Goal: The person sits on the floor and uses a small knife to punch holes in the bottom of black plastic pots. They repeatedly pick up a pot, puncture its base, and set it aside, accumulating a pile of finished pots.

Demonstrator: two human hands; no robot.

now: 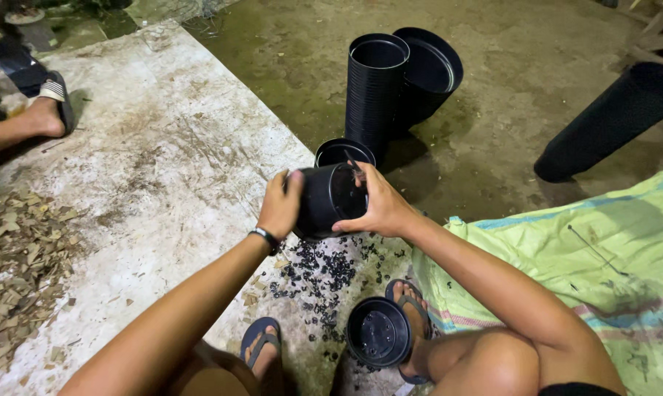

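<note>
1. A black pot (330,199) is held on its side above the floor (185,169), its mouth turned toward the right hand.
2. The left hand (280,205) is wrapped around the pot's base, fingers curled and pressed on it.
3. The right hand (379,205) is closed over the rim; a thin dark tool (352,166) seems to be pinched there, though the view is too poor to be sure.
4. Small black bits (324,275) are scattered on the floor just under the pot, which suggests that several pots have already been worked.
5. One pot (379,331) lies between the feet, and another (344,152) stands just behind the hands.
6. A tall stack (374,88) and a second leaning stack (613,121) stand farther back; which of them is finished cannot be told.
7. A green sack (580,249) lies to the right, and wood chips (16,257) to the left.
</note>
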